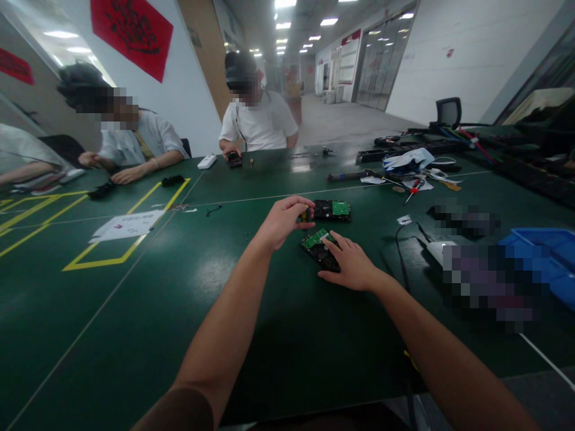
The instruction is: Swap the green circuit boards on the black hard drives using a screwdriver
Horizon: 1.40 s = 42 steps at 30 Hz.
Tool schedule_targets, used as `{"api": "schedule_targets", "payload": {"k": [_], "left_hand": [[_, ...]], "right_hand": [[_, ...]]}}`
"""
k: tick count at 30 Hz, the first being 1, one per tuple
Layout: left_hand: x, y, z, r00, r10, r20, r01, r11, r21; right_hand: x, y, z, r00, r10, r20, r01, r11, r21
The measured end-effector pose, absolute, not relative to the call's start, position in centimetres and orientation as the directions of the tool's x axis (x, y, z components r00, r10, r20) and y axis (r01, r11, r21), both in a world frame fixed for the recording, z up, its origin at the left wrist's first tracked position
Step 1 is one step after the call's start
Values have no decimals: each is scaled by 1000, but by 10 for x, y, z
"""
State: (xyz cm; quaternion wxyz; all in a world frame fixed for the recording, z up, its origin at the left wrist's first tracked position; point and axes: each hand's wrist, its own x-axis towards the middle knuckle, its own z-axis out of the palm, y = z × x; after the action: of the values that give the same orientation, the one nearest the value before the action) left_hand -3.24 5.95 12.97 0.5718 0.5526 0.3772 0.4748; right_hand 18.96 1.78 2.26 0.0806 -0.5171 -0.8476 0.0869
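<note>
A hard drive (314,242) lies at an angle on the green table, its green circuit board facing up. My right hand (350,257) rests on its right side with fingers spread, steadying it against the tabletop. Just above the drive's far end is my left hand (287,218), its thumb and fingers closed around a small yellow-and-black tool (306,214). Most of that tool is covered by the fingers, so its tip cannot be made out. Right behind lies a second hard drive (335,209), also with a green board upward, close to my left fingertips.
To the right are a red screwdriver (415,188), white gloves (408,160), a black cable (404,257) and a blue bin (543,257). A paper sheet (128,225) lies left within yellow tape. Co-workers sit across the table; one person (258,120) holds a dark part.
</note>
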Motion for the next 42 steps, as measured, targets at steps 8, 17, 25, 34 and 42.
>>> {"api": "schedule_targets", "payload": {"k": [8, 17, 25, 34, 42], "left_hand": [[-33, 60, 126, 258, 958, 129, -20, -128, 992], [-36, 67, 121, 198, 957, 210, 197, -249, 948], [-38, 70, 119, 209, 908, 363, 443, -419, 792], [-38, 64, 127, 244, 886, 394, 499, -463, 732], [-43, 70, 123, 186, 900, 394, 439, -435, 786]], "right_hand": [[189, 17, 23, -450, 892, 52, 865, 449, -221], [190, 17, 23, -454, 889, 61, 859, 455, -235], [190, 17, 21, -463, 883, 77, 854, 468, -228], [190, 17, 22, -460, 886, 65, 858, 462, -223], [190, 17, 22, -463, 885, 59, 856, 463, -230]]}}
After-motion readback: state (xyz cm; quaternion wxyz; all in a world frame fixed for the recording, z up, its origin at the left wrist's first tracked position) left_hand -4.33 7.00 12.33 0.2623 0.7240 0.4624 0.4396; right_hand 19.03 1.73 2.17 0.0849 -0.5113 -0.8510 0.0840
